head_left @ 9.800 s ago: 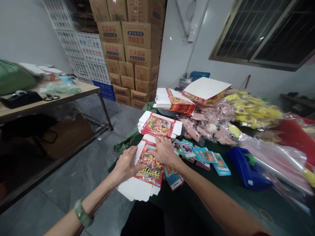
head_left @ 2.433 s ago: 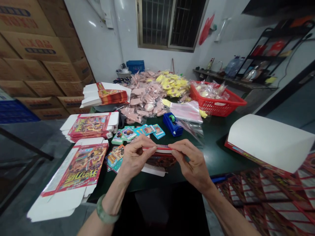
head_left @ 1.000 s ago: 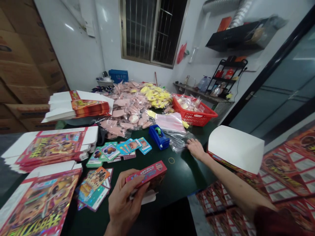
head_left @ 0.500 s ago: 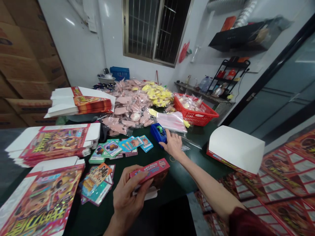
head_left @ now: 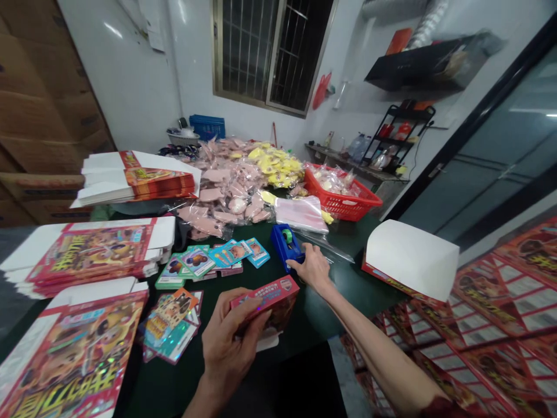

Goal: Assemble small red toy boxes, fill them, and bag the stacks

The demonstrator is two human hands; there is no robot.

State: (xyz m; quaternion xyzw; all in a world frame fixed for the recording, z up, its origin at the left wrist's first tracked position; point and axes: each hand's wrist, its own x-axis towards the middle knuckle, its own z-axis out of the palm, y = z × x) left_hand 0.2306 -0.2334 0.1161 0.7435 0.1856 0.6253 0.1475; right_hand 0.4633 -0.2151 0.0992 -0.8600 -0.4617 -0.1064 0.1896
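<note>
My left hand [head_left: 228, 342] is closed round a folded red printed box [head_left: 272, 297], held just above the dark green table [head_left: 339, 296] near its front edge. My right hand [head_left: 312, 267] reaches out over the table and its fingers are curled on the near end of a blue tape dispenser [head_left: 286, 245]. Several small picture card packs [head_left: 217, 255] lie left of the dispenser. More card packs [head_left: 172, 325] lie just left of my left hand.
Flat red box blanks lie in piles at the left [head_left: 93, 249] and front left [head_left: 65, 360], with a further pile behind [head_left: 134, 180]. Pink and yellow bagged goods [head_left: 243, 180] cover the table's back. A red basket [head_left: 343, 200] and an assembled white-bottomed box [head_left: 409, 261] stand right.
My right hand has come back from the plastic bags at the right and closed on the tape dispenser's end. The left hand keeps hold of the red box.
</note>
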